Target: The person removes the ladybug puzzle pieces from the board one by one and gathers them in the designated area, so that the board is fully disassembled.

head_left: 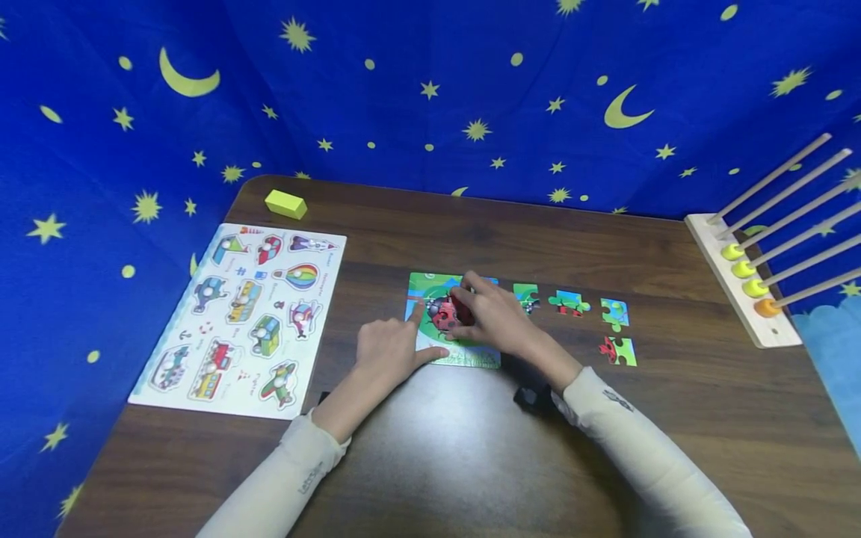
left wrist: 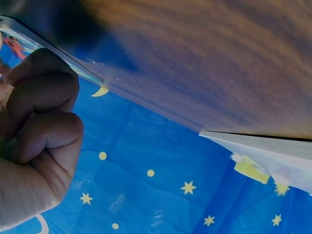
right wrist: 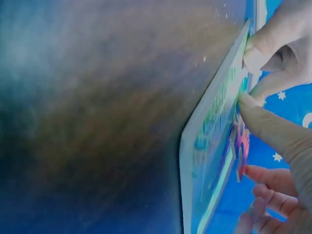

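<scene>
A flat jigsaw board [head_left: 471, 359] with a ladybug picture lies on the table before me. My left hand [head_left: 388, 347] spans its left side, index finger and thumb stretched out onto the board. The other left fingers are curled under, as the left wrist view shows. My right hand [head_left: 498, 317] reaches over the board from the right. Between its thumb and fingers it pinches a red puzzle piece [right wrist: 242, 144], tilted up from the picture. From above, this hand hides part of the piece and the board's right half.
Several loose puzzle pieces [head_left: 569, 302] lie right of the board. A white peg puzzle [head_left: 269, 351] with vehicle pictures is on the left, a yellow block [head_left: 285, 204] behind it. At the far right stands a wooden rod counter [head_left: 747, 291] with beads. A starry blue cloth [head_left: 403, 45] hangs behind.
</scene>
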Tool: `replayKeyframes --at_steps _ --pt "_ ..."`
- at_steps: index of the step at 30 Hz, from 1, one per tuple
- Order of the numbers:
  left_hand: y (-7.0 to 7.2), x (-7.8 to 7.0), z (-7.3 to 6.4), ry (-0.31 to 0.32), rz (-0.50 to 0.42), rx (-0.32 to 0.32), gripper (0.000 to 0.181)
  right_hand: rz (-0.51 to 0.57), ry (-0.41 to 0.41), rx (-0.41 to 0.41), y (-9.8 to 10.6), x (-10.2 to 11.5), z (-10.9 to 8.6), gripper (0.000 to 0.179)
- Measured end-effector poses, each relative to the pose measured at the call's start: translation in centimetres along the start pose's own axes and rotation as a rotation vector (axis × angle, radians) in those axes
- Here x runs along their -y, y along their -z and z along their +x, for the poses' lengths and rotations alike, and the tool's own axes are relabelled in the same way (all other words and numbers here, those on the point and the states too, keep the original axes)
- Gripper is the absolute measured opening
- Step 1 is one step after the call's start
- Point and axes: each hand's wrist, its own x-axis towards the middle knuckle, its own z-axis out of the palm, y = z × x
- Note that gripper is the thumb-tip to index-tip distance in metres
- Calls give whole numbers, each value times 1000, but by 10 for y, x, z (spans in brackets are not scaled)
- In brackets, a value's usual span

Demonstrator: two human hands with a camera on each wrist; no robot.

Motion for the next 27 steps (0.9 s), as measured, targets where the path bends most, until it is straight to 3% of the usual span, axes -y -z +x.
replayKeyframes --at_steps 4,12,27 --pt "0 0 0 -1 4 1 97 -15 3 -8 0 -1 -2 64" --pt "0 0 -1 -5 9 2 97 99 -36 70 -2 -9 -4 70" --pt "0 0 -1 2 -6 21 97 105 -14 39 -3 -13 -4 68"
